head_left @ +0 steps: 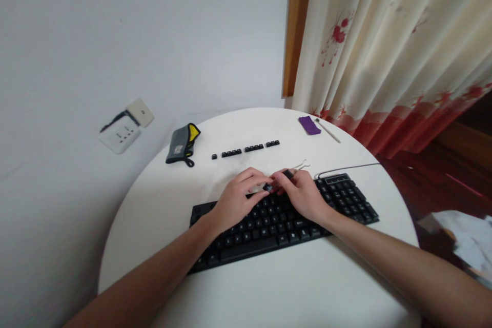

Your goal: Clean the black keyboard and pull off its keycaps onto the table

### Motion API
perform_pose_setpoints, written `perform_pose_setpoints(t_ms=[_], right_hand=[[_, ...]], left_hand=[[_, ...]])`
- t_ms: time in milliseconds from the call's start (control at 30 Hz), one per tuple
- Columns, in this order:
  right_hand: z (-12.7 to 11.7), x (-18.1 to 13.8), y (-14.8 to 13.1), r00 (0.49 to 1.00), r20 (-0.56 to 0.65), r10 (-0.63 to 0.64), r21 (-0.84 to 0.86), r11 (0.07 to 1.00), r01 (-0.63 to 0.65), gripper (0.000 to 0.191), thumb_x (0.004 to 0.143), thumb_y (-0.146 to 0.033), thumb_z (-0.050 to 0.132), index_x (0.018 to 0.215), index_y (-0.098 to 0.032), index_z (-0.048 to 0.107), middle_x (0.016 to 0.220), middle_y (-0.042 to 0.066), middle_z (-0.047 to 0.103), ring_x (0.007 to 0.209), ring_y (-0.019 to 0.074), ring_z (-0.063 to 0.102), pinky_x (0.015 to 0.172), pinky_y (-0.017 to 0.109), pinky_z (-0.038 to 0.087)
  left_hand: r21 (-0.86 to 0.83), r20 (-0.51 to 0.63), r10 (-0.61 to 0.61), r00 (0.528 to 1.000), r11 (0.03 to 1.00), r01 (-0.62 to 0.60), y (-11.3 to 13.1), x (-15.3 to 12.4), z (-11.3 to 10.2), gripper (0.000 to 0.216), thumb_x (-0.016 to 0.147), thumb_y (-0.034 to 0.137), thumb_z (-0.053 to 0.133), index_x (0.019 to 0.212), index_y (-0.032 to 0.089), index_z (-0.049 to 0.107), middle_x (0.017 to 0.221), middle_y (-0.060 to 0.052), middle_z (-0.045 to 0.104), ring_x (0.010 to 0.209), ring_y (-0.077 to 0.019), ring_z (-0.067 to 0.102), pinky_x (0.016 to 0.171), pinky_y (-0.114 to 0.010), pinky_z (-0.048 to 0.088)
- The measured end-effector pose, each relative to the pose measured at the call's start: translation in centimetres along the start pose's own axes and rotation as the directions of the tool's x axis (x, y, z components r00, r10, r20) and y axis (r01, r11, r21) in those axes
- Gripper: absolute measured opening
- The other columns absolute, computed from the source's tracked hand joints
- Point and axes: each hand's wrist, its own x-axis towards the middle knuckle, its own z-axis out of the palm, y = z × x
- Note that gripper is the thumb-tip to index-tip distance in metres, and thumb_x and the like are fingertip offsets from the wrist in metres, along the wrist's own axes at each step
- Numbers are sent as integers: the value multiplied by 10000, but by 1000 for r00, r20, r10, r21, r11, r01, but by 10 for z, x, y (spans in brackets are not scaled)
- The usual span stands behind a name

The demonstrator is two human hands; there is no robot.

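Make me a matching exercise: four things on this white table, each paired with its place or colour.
1 keyboard
2 pouch
3 loose keycaps
4 small cloth

a purple, beside the thin stick
b grey and yellow
c under the left hand and right hand
d in a row beyond the hands

Pairs: 1-c, 2-b, 3-d, 4-a.

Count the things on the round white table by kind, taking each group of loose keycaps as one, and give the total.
Keyboard: 1
Groups of loose keycaps: 4
Grey and yellow pouch: 1
Purple cloth: 1
Thin stick: 1
Wire tool: 1
Total: 9
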Motion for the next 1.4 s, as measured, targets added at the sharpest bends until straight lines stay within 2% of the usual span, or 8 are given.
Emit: perform_pose_setpoints(t_ms=[367,800,900,1000,1133,1300,1400], right_hand=[[-1,1,1,1000,-2,-9,-60,998,9,358,934,-416,531,740,-157,682,708,39,703,662,157,640,645,263,498],[0,1,0,999,-4,43,-17,999,-43,347,932,-406,530,786,-145,705,702,44,708,628,156,636,617,263,494],[-2,2,1,998,-50,30,-66,997,-34,328,934,-394,521,832,-152,716,762,50,723,722,175,660,710,286,498],[-4,2,-2,997,-64,-50,-134,990,41,300,943,-363,504,851,-172,717,880,57,726,879,191,658,853,310,467],[-9,1,-6,984,-79,-157,-188,972,140,269,954,-344,483,864,-187,682,1020,67,680,980,190,616,913,314,432],[-12,0,-8,990,73,-124,-173,976,135,276,993,-326,399,948,-192,636,783,12,637,740,153,590,773,292,452],[-10,-2,-9,974,147,-172,-211,957,201,229,977,-280,431,997,-200,645,862,23,648,801,162,584,788,296,445]], left_hand=[[-19,19,28,999,999,-27,0,0,1,222,907,171,604,1104,234,686,1067,-51,627,1005,-171,611,914,-339,533],[-50,63,19,998,999,-16,3,2,1,151,887,156,627,1011,217,687,1046,-45,634,1004,-170,615,933,-334,514],[-35,37,5,999,999,-3,2,1,1,136,890,165,627,1004,213,683,1029,-44,649,972,-164,618,864,-310,530],[-2,-25,-33,999,999,33,1,2,0,117,872,187,658,984,208,687,983,-41,658,892,-155,618,731,-262,526],[12,-90,-72,993,997,73,3,3,-1,133,854,247,693,980,207,692,943,-39,664,797,-141,607,660,-247,504],[6,-124,-62,990,998,63,4,3,-2,170,828,263,727,983,207,685,902,-25,672,753,-128,598,640,-234,486],[8,-144,-52,988,999,54,3,3,-2,188,815,294,742,967,201,682,878,-23,677,737,-128,603,624,-234,483]])
